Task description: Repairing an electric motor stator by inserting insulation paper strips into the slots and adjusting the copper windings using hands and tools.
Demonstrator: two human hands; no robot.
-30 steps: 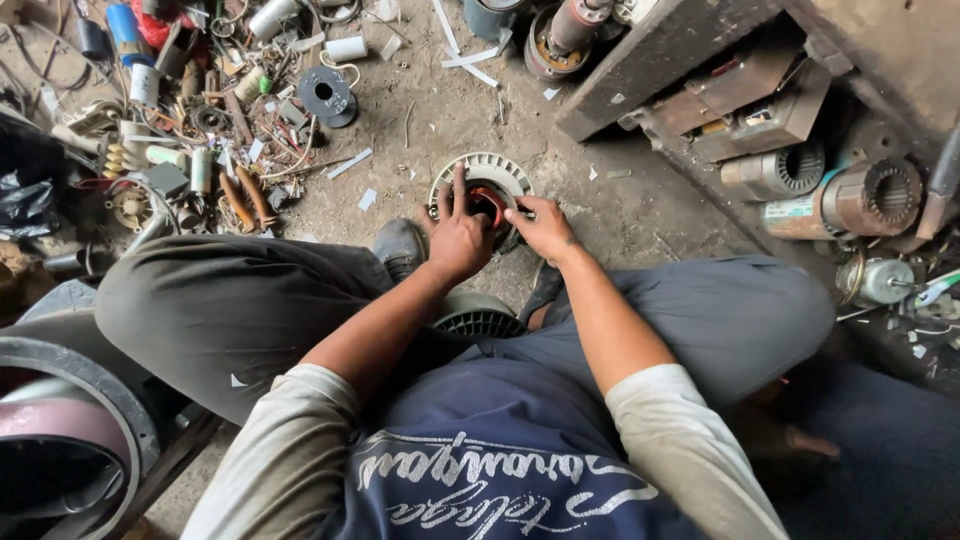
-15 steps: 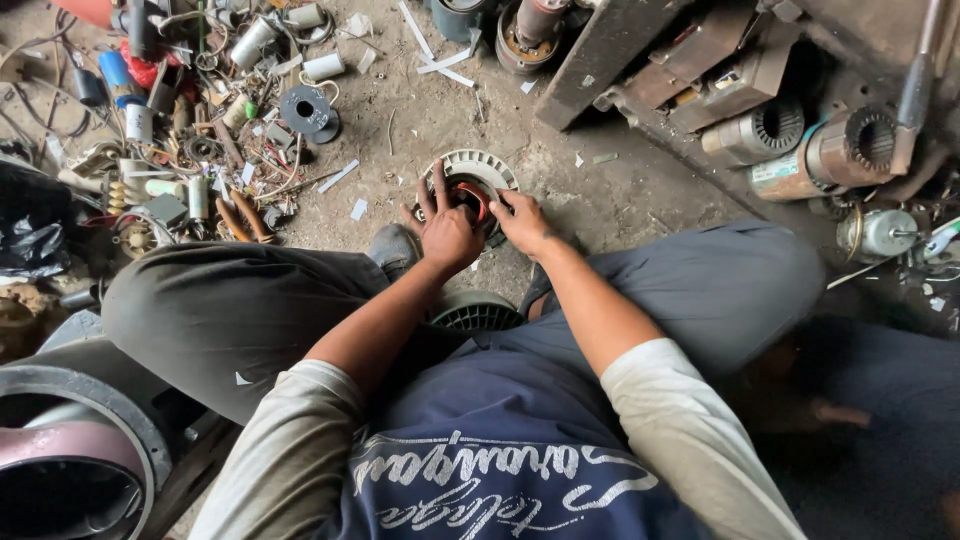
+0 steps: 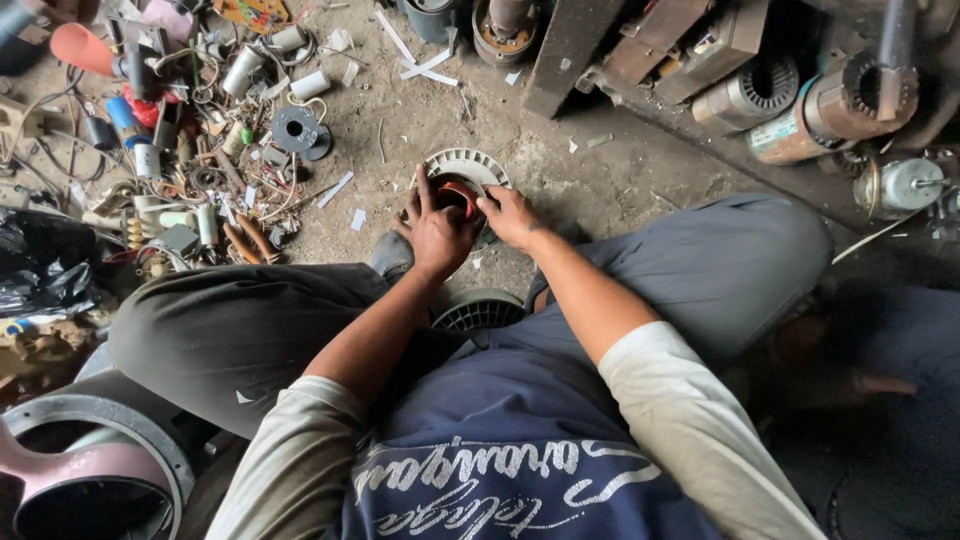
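Pressing on a round white ribbed motor housing (image 3: 468, 165) with copper winding inside, lying on the dirt floor (image 3: 620, 175) between the knees: left hand (image 3: 437, 228) spread flat over the winding, holding nothing; right hand (image 3: 511, 215) with fingers loosely curled on the rim. Scattered capacitors and spools (image 3: 215, 150) well apart to the left; a grey vented cover (image 3: 478, 310) just beside the legs

A dusty, matt concrete floor (image 3: 620, 190) carries a pale, ribbed motor housing (image 3: 468, 166) — dull cast metal or plastic, hard to tell — with glossy reddish copper winding (image 3: 458, 193) at its core. Bare hands, left hand (image 3: 438, 232) and right hand (image 3: 512, 215), press on it. Nearby: grimy steel stators (image 3: 752, 95), a crinkled glossy black plastic bag (image 3: 45, 265) — and soft grey cloth trousers (image 3: 720, 270).
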